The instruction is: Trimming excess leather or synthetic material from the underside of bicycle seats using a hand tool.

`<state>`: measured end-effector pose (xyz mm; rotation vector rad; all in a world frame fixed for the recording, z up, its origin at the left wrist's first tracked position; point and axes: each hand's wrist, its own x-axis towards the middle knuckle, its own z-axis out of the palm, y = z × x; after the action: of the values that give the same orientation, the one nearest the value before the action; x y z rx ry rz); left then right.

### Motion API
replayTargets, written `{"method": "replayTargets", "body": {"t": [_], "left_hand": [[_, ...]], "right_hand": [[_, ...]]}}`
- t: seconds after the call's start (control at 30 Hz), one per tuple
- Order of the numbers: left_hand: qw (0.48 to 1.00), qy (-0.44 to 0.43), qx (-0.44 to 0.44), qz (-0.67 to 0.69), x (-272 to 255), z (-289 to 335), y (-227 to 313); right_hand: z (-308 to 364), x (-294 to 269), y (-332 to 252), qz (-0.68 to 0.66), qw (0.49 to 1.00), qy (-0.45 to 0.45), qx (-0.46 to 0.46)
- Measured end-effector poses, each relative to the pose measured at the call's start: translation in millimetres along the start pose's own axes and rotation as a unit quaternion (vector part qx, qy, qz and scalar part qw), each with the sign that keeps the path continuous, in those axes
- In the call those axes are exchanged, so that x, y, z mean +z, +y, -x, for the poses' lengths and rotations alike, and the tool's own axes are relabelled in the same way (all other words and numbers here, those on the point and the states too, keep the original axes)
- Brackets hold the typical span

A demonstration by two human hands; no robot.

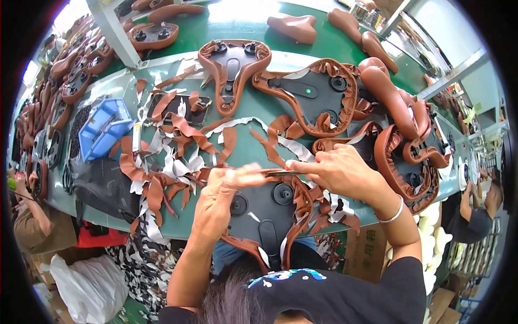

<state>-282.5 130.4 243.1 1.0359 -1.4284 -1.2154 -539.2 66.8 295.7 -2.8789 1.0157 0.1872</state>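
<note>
In front of me lies a saddle with its black underside up and brown leather folded round its rim. My right hand is closed above its far edge. From its fingers a thin dark metal tool points left; its kind does not show clearly. My left hand is raised over the saddle's left side, its fingers reaching toward the tool's tip. Motion blurs those fingers, so whether they pinch anything is unclear. Brown and white trimmed strips lie just beyond my hands.
More upturned saddles stand beyond and to the right, some overlapping. On the left are a blue plastic bin and a black mesh bag. A metal post rises at the back left. Co-workers sit at both sides.
</note>
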Motion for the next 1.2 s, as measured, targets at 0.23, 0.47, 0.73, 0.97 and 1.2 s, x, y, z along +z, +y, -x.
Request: {"method": "replayTargets", "body": {"t": [0.23, 0.47, 0.73, 0.97, 1.2], "left_hand": [[0.878, 0.132, 0.084, 0.452, -72.1, -10.6, 24.6], [0.826, -0.172, 0.148, -0.516, -31.6, -40.5, 22.7], [0.919, -0.168, -0.167, 0.315, 5.4, -77.0, -7.3], [0.874, 0.083, 0.01, 0.479, 0.3, -81.7, 45.2], [0.894, 0.367, 0.193, -0.168, -24.5, -36.9, -5.4]], "right_hand": [[61.0, 0.8, -66.5, -0.007, 0.99, -0.039, 0.135], [56.2, -9.9, -66.8, -0.027, 0.982, -0.038, 0.184], [72.0, 17.0, -77.6, -0.022, 0.988, -0.008, 0.155], [104.4, 57.1, -131.0, -0.336, 0.868, 0.094, 0.353], [102.2, 83.7, -140.1, -0.642, 0.645, 0.198, 0.362]]}}
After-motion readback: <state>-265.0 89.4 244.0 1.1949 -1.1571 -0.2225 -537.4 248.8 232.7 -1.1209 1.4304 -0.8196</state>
